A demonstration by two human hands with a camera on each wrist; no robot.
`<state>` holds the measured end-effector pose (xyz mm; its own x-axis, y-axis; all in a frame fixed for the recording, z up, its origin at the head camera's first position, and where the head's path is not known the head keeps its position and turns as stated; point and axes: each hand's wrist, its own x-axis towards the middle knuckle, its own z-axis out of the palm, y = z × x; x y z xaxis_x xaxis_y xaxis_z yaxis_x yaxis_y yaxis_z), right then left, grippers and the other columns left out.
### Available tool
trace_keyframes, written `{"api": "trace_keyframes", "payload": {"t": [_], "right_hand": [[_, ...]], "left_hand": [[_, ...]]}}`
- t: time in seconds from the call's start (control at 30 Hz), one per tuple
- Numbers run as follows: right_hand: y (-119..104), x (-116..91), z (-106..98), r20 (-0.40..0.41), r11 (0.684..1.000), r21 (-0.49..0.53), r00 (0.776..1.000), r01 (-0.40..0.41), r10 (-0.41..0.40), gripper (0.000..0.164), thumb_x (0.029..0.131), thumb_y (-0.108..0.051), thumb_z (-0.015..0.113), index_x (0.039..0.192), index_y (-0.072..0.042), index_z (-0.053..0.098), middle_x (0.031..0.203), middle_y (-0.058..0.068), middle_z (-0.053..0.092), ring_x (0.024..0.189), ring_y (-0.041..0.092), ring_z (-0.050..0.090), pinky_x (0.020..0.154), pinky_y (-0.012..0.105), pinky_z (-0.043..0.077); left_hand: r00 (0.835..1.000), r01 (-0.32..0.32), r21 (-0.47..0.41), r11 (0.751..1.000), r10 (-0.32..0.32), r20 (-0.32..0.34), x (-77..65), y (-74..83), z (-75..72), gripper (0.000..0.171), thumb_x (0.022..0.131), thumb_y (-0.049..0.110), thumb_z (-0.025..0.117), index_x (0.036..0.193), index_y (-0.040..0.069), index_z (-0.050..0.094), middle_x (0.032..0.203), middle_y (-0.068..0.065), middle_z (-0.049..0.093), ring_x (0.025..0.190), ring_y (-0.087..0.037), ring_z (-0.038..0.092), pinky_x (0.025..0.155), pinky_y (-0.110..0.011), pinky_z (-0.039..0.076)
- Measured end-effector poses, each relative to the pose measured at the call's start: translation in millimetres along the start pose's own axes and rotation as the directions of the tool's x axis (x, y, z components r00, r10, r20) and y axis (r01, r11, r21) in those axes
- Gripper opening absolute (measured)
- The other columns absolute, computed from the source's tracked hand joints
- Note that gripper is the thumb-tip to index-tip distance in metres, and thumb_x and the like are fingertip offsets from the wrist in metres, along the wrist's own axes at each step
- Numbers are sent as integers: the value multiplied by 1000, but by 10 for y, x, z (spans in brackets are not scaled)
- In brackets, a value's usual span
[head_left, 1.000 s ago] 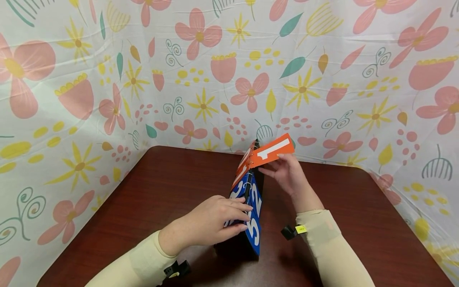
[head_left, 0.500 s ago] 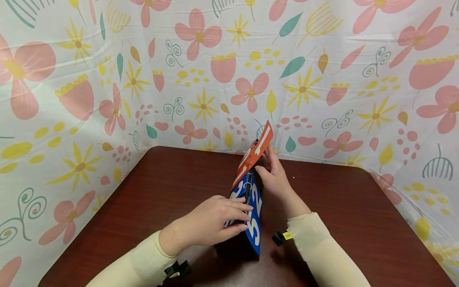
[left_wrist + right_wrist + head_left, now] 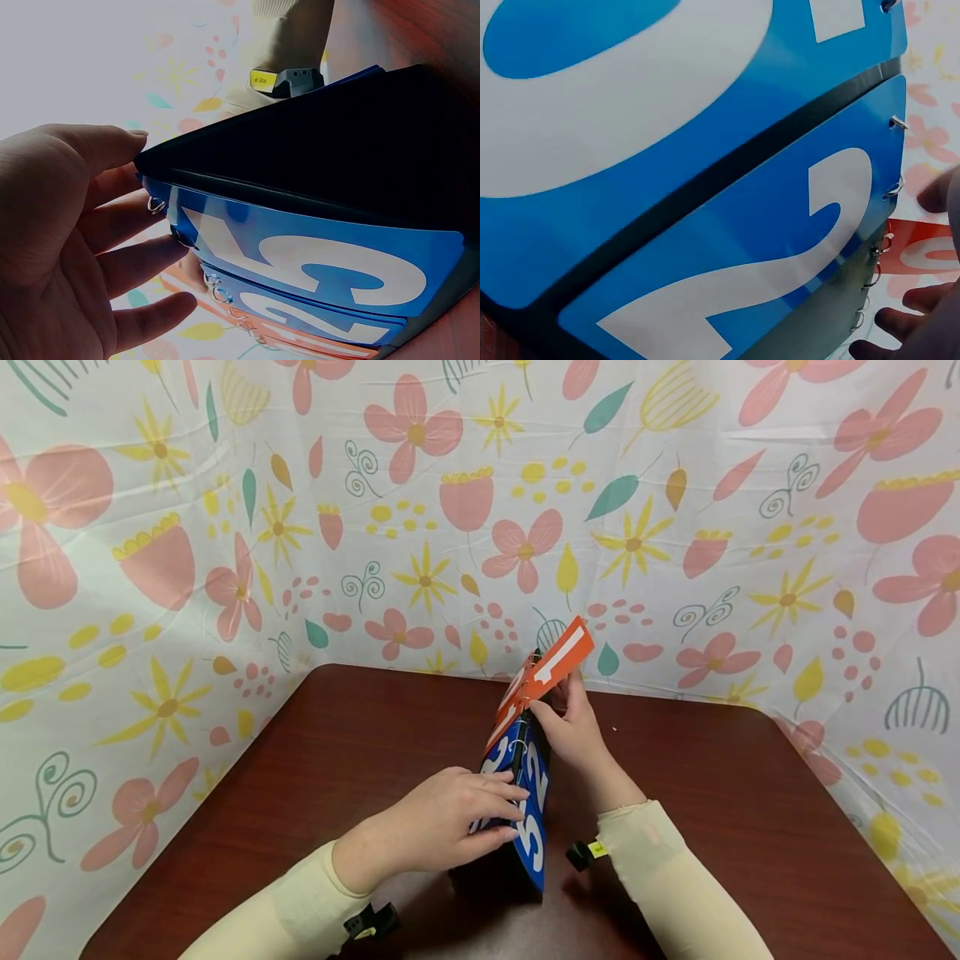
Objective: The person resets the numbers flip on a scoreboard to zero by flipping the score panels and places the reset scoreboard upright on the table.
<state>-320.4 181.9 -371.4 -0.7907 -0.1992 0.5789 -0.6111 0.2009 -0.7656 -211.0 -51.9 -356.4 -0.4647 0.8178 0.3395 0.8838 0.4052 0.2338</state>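
A tent-shaped black flip scoreboard (image 3: 300, 150) stands on the table, with ringed number cards. Blue 5 (image 3: 531, 847) and blue 2 (image 3: 536, 777) cards hang on its right face at the near end. My left hand (image 3: 450, 818) rests over the near ridge, thumb at its end corner, other fingers loosely extended past the rings. An orange 1 card (image 3: 558, 660) sticks up at a slant from the far rings. My right hand (image 3: 573, 727) is beside it, fingers behind the raised card and thumb near the ridge. In the right wrist view its fingers (image 3: 900, 326) are spread; the contact is unclear.
The dark reddish-brown table (image 3: 360, 727) extends around the scoreboard. More orange cards (image 3: 508, 710) hang on its left face. A flower-printed curtain (image 3: 465, 535) closes off the back and sides. Both sleeves carry a small black wrist camera (image 3: 371, 922).
My right hand has moved left and in behind the raised orange card. The card swung upright toward the ridge, then tipped back slightly to the right. The left hand has stayed put.
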Motion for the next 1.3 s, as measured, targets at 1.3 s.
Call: {"api": "trace_keyframes", "payload": {"t": [1.3], "right_hand": [[278, 186, -55, 231, 934, -343, 955, -100, 187, 37, 102, -32, 62, 134, -14, 68, 167, 6, 36, 156, 35, 32, 122, 65, 27]], "left_hand": [[1000, 2, 12, 1000, -2, 4, 8, 6, -7, 29, 104, 33, 60, 125, 20, 76, 140, 2, 68, 142, -15, 54, 112, -44, 49]]}}
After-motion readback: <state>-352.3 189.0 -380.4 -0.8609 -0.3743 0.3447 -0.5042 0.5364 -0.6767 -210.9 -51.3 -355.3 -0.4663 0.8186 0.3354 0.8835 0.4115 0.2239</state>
